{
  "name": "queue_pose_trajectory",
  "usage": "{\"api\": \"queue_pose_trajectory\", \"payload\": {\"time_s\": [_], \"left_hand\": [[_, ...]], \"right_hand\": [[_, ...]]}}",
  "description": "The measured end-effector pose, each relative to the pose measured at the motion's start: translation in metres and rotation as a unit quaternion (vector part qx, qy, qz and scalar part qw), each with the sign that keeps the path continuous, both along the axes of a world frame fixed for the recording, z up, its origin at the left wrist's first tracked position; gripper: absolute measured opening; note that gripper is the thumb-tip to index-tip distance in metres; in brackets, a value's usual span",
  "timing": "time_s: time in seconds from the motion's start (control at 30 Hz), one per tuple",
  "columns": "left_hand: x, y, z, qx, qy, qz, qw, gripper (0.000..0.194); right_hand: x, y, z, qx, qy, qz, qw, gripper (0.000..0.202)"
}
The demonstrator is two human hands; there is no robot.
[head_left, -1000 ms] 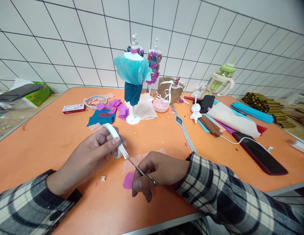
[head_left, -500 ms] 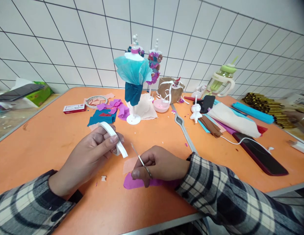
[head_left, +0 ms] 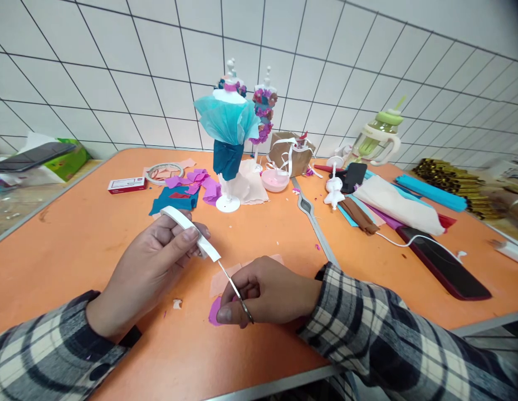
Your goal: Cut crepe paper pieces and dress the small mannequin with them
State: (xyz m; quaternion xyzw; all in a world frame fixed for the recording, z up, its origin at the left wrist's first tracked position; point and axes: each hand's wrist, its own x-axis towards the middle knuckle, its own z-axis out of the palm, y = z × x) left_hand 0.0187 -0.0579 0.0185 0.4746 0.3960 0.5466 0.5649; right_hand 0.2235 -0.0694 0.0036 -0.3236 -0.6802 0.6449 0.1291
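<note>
My left hand (head_left: 159,259) is closed around a roll of white tape (head_left: 179,218), thumb on the strip, with a short free end pointing down to the right. My right hand (head_left: 263,289) grips a small pair of scissors (head_left: 238,295); their thin tips reach the free end of the tape or lie just beside it. Beneath my right hand lie a purple paper piece (head_left: 215,312) and a pale pink paper piece (head_left: 218,283), both partly covered. Beyond the hands stands a small mannequin (head_left: 228,161) dressed in a turquoise paper top and dark blue skirt.
A second decorated mannequin (head_left: 265,114), a pink bowl (head_left: 275,181) and a brown paper bag (head_left: 290,150) stand at the back. Paper scraps (head_left: 175,200) and a red-white box (head_left: 127,185) are at left. Folded papers (head_left: 392,203) and a phone (head_left: 445,264) lie right.
My right hand has shifted slightly left and down, and the scissors' tips now meet the tape's end. The tape strip in my left hand has tilted flatter.
</note>
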Motion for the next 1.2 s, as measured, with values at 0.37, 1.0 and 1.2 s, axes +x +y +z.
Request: {"api": "queue_pose_trajectory", "payload": {"time_s": [0.37, 1.0, 1.2], "left_hand": [[-0.0039, -0.0003, -0.0014, 0.025, 0.079, 0.000, 0.997, 0.020], [-0.0039, 0.0011, -0.0003, 0.024, 0.085, 0.022, 0.996, 0.021], [-0.0030, 0.0001, -0.0013, 0.026, 0.109, 0.026, 0.993, 0.023]], "right_hand": [[0.0006, 0.0001, 0.0057, 0.016, -0.009, 0.002, 1.000, 0.042], [0.0017, 0.0010, 0.0010, 0.054, -0.025, -0.001, 0.998, 0.040], [0.0020, 0.0014, 0.0023, 0.077, -0.034, -0.011, 0.996, 0.042]]}}
